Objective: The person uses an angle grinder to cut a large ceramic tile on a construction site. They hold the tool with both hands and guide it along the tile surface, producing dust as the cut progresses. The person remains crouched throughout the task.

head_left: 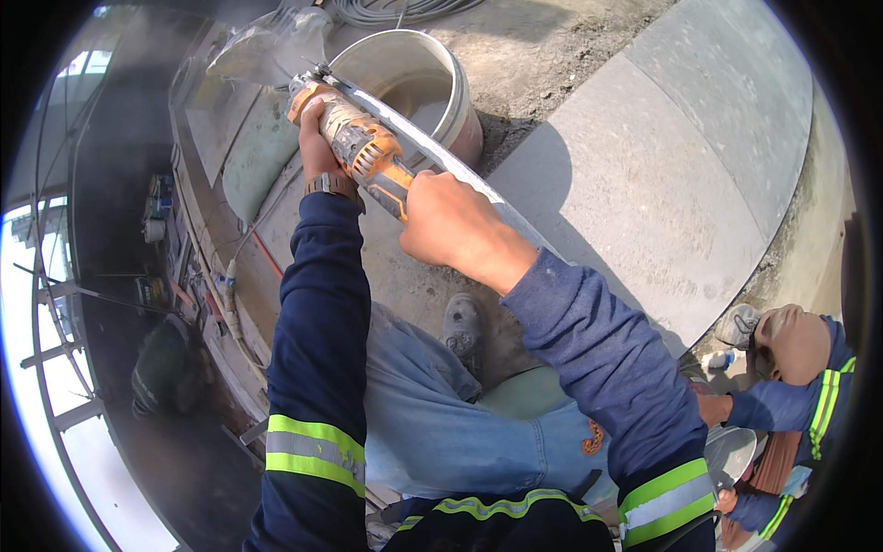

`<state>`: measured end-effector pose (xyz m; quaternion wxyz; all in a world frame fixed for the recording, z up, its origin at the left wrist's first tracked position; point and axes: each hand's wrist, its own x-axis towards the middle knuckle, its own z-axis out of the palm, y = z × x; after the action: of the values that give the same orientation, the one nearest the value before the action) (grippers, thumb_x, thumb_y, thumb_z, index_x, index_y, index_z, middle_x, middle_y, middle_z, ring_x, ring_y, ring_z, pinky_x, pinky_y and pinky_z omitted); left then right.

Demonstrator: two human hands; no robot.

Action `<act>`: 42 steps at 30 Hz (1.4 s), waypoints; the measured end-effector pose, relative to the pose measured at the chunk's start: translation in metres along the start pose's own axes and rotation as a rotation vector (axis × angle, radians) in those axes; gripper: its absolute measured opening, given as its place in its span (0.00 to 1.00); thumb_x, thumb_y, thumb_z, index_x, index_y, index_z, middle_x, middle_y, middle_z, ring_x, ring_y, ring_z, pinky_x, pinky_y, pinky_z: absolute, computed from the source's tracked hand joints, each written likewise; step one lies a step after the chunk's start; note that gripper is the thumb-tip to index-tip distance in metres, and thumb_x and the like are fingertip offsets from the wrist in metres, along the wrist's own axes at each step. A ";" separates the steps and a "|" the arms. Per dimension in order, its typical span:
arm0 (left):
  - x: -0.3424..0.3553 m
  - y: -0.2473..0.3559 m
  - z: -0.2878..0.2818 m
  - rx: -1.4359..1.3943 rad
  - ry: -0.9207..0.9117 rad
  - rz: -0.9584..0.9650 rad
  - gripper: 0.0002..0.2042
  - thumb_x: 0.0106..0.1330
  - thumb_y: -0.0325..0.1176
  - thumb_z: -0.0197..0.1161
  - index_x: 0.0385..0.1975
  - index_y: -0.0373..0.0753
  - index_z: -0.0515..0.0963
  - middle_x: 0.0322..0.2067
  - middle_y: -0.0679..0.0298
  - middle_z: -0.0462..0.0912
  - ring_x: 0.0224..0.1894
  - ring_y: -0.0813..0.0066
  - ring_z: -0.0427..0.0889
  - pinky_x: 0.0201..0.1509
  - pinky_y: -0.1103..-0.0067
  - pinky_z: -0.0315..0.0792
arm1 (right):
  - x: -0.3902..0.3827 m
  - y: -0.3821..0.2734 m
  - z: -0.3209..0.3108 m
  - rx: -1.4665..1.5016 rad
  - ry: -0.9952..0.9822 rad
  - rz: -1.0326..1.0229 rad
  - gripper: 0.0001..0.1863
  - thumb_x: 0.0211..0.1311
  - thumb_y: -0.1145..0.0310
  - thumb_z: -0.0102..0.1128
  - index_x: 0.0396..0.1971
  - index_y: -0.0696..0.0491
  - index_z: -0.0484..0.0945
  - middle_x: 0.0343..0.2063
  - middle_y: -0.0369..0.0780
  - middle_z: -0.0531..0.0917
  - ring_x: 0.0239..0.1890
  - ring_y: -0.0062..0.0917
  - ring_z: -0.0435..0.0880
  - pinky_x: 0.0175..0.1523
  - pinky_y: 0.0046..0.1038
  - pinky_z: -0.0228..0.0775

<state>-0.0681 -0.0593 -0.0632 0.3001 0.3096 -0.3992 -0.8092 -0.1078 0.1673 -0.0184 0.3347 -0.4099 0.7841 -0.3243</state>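
A dusty orange-and-grey angle grinder point(370, 152) is held in both my hands, slanting up to the left. My left hand point(319, 143) wraps round its front body near the head. My right hand point(460, 221) is closed round the rear handle. The grinder's head lies by the far end of a long, pale, narrow strip point(432, 149), which runs down to the right past my right hand. Whether the disc touches the strip cannot be made out. Pale dust hangs around the head.
A dirty white bucket point(469, 124) with murky liquid stands just behind the strip. Large grey slabs point(662, 166) lie to the right. At the lower right another person point(782, 405) works close by. A cable point(230, 285) and loose tools lie left; coiled hose point(395, 11) lies at the top.
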 end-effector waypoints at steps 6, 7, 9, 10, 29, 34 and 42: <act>-0.005 0.001 0.003 0.026 -0.002 0.004 0.23 0.64 0.45 0.58 0.49 0.32 0.69 0.36 0.51 0.80 0.32 0.56 0.85 0.38 0.62 0.83 | -0.004 0.002 -0.001 0.007 0.007 -0.003 0.16 0.47 0.74 0.61 0.37 0.67 0.78 0.33 0.58 0.84 0.39 0.49 0.85 0.46 0.42 0.78; -0.004 0.001 0.002 0.030 -0.004 0.005 0.23 0.64 0.45 0.58 0.49 0.32 0.69 0.35 0.51 0.80 0.32 0.56 0.85 0.38 0.62 0.83 | -0.005 0.002 -0.001 0.007 0.005 -0.005 0.16 0.47 0.74 0.61 0.37 0.67 0.78 0.33 0.58 0.84 0.39 0.49 0.85 0.46 0.42 0.78; -0.004 0.001 0.001 0.031 -0.010 0.007 0.23 0.64 0.45 0.58 0.50 0.32 0.69 0.35 0.51 0.80 0.32 0.56 0.85 0.39 0.62 0.83 | -0.005 0.003 0.000 0.001 0.005 -0.010 0.16 0.47 0.74 0.61 0.37 0.67 0.79 0.33 0.57 0.84 0.39 0.49 0.86 0.46 0.42 0.78; -0.005 0.000 0.002 0.027 -0.014 0.007 0.23 0.64 0.45 0.58 0.50 0.32 0.69 0.35 0.52 0.80 0.32 0.56 0.85 0.39 0.62 0.83 | -0.006 0.004 0.000 -0.002 0.006 -0.012 0.16 0.47 0.74 0.61 0.37 0.67 0.79 0.33 0.57 0.84 0.39 0.49 0.86 0.46 0.42 0.78; 0.002 0.004 -0.004 0.033 -0.024 -0.029 0.25 0.64 0.45 0.58 0.51 0.31 0.66 0.34 0.49 0.80 0.31 0.53 0.84 0.38 0.60 0.83 | 0.001 0.002 0.001 0.018 0.005 -0.020 0.15 0.47 0.74 0.61 0.36 0.66 0.79 0.34 0.58 0.84 0.40 0.49 0.85 0.47 0.41 0.78; 0.006 0.003 -0.006 0.035 -0.009 -0.028 0.24 0.64 0.45 0.57 0.52 0.31 0.67 0.36 0.49 0.80 0.33 0.53 0.85 0.39 0.59 0.83 | 0.005 0.002 0.004 0.027 0.010 -0.013 0.14 0.47 0.74 0.60 0.35 0.67 0.79 0.33 0.58 0.84 0.40 0.49 0.85 0.46 0.41 0.78; 0.006 0.004 -0.005 0.029 -0.013 -0.034 0.24 0.64 0.44 0.57 0.52 0.32 0.67 0.37 0.49 0.80 0.33 0.52 0.85 0.40 0.58 0.83 | 0.006 0.002 0.005 0.013 0.003 -0.010 0.15 0.47 0.74 0.61 0.35 0.67 0.79 0.33 0.58 0.84 0.40 0.49 0.85 0.46 0.42 0.78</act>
<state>-0.0672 -0.0679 -0.0638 0.2788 0.3153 -0.4078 -0.8103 -0.1079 0.1618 -0.0243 0.3344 -0.4112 0.7805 -0.3316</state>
